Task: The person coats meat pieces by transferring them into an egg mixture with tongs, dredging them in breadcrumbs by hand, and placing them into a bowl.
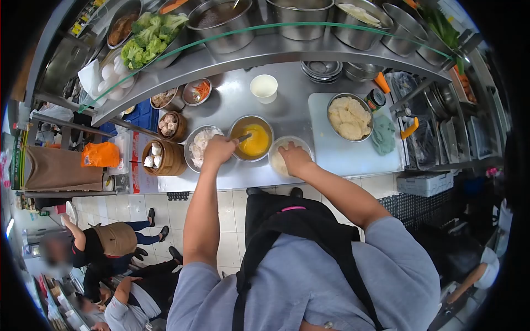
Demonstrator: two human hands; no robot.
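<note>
My left hand [220,150] is closed around the handle of a metal utensil [244,137], a spoon or fork. Its tip dips into beaten yellow egg [255,142] in a steel bowl [269,126]. To the right, my right hand [295,158] reaches into a bowl [307,144] of pale, dry-looking crumbs or flour, fingers apart and touching the contents. Partly behind my left hand is a bowl of whitish pieces [197,148], perhaps raw meat or seafood. A steel bowl of pale yellow paste or dough [349,118] rests on a white cutting board [326,151].
A white cup [264,89] stands behind the egg bowl. Bamboo steamers [172,160] are at the left. A green cloth [383,135] and a can [375,99] lie right. An overhead shelf [232,60] holds broccoli [148,41] and pots. Several people are nearby.
</note>
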